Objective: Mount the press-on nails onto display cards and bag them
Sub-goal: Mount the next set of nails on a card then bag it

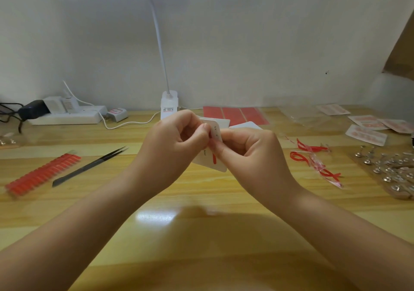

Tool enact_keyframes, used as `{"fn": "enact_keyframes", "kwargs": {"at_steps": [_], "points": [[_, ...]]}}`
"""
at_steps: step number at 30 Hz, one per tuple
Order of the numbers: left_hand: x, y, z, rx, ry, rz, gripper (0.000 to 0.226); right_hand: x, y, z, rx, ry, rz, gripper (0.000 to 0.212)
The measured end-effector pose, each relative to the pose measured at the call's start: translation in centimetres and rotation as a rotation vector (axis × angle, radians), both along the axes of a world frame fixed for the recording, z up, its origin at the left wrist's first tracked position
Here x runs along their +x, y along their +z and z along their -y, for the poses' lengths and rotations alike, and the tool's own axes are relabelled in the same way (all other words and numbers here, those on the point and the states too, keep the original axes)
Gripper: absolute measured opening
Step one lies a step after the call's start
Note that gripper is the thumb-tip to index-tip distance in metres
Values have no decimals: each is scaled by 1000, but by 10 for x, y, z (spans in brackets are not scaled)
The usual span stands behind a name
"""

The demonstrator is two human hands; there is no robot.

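Note:
A white display card (207, 159) with a red strip on it hangs above the middle of the wooden table (201, 223), held between both hands. My left hand (172, 143) pinches its upper edge from the left. My right hand (248, 149) pinches the card from the right, fingertips close to the red strip. More white cards (224, 122) show just behind my hands. A row of orange-red press-on nails (42, 174) lies at the left. Bagged nail cards (367, 131) lie at the far right.
Black tweezers (89, 166) lie next to the nail row. A red adhesive sheet (235, 114) and the lamp base (169, 103) stand behind my hands. Peeled red strips (313, 158), clear bags (302, 116) and small metal pieces (389, 167) lie at the right. A power strip (67, 115) sits back left.

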State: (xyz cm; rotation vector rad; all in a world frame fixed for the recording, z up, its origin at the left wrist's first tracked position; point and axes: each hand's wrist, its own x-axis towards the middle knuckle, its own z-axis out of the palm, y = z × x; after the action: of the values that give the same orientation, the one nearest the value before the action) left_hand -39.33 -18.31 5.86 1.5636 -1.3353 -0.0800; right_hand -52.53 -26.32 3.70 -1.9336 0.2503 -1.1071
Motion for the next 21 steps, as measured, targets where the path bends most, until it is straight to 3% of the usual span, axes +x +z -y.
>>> {"fn": "enact_keyframes", "kwargs": {"at_steps": [15,21], "points": [[2,0,2,-48,-14,-45,21,0,4,-3,94,82,75,17],[-4,-5,1,-246,-13,-47,3,0,8,-5,180,104,92,16]]}}
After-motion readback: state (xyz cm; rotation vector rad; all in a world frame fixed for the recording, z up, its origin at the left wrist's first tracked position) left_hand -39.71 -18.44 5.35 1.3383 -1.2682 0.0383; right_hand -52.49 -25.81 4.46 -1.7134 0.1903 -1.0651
